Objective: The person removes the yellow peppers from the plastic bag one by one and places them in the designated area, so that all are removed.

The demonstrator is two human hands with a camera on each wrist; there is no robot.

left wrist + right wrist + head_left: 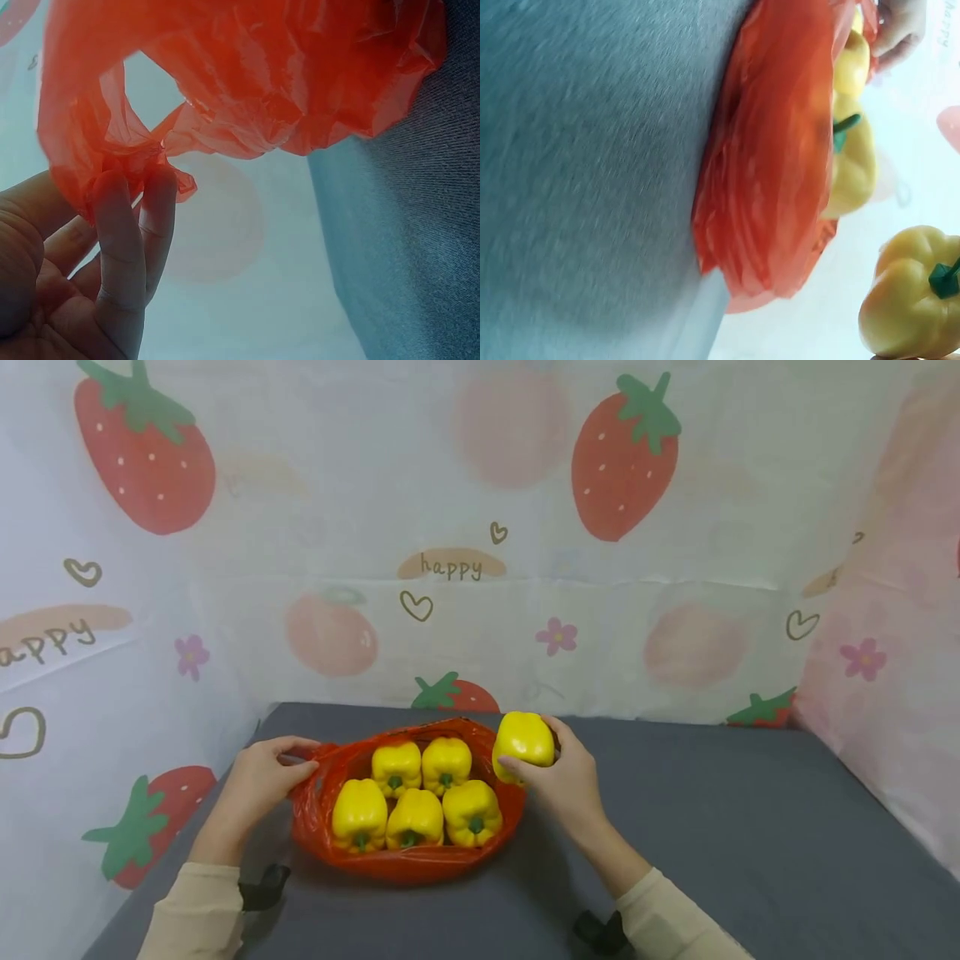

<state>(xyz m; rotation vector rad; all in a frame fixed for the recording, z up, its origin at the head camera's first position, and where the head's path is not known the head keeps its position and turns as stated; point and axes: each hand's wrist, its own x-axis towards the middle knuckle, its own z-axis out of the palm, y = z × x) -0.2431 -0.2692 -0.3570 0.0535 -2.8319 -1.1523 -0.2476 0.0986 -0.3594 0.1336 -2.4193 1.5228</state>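
Note:
A red plastic bag point(405, 865) lies open on the grey surface with several yellow bell peppers point(415, 817) inside, their green stems toward me. My left hand point(264, 777) pinches the bag's left edge; in the left wrist view the fingertips grip the thin red plastic point(247, 82). At the bag's right rim my right hand point(566, 781) holds one yellow bell pepper point(524, 739) between thumb and fingers, raised above the bag. The right wrist view shows this held pepper point(911, 300) at the lower right, with little of the hand visible.
Grey cloth point(712, 835) covers the table and extends to the right of the bag. A pale curtain point(525, 627) printed with strawberries, hearts and flowers stands behind and at both sides. Dark straps point(264, 887) sit by both wrists.

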